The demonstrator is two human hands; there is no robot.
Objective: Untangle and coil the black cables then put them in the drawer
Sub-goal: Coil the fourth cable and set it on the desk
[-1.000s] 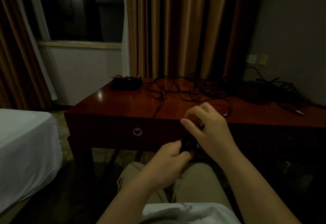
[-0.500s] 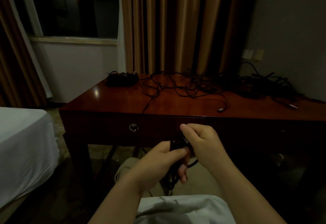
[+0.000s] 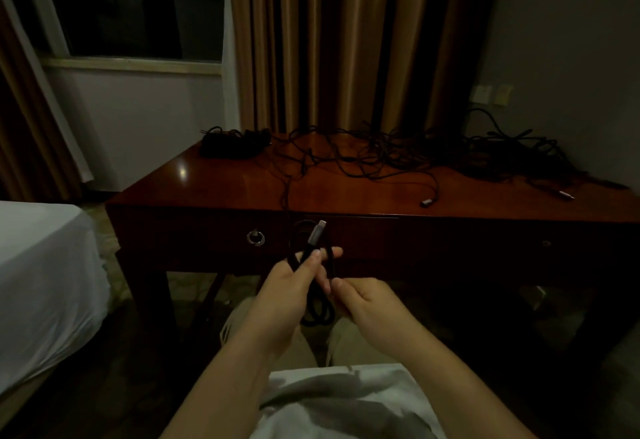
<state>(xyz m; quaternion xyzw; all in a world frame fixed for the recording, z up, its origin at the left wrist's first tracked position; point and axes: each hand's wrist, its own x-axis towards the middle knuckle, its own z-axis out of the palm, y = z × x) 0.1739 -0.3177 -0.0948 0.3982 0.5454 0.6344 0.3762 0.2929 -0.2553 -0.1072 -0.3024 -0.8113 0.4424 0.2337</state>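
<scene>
below the front edge of the dark red polished wooden desk [image 3: 242, 193], in front of its closed drawer [image 3: 214, 236] with the round metal ring pull [image 3: 256, 238], the person's two hands meet over a small coil of black cable [image 3: 317, 312]. the left hand [image 3: 287, 295] has its thumb and fingers curled round the upper part of the coil, pinching it just under the grey metal plug [image 3: 316, 236], which sticks up at a tilt against the drawer front. the right hand [image 3: 369, 303], just to the right of the left, has its fingers curled inward onto the lower loops of the same coil; how tightly it grips is hard to tell in the dim light. the loops hang down between the hands, above the beige trousers [image 3: 301, 345] on the person's lap.

from the coil one black strand rises over the desk's front edge and runs back into the tangled heap of black cables [image 3: 381, 154] spread over the rear and right of the desk top. two loose ends lie nearer the front of the desk on its right side: a short plug [image 3: 426, 202] and, further right, a silvery plug [image 3: 565, 194]. at the desk's rear left corner sits a black bundle [image 3: 235, 142], too dark to make out.

left of the desk is a white-sheeted bed [image 3: 45, 272]; behind the desk hang tan curtains [image 3: 329, 40].
</scene>
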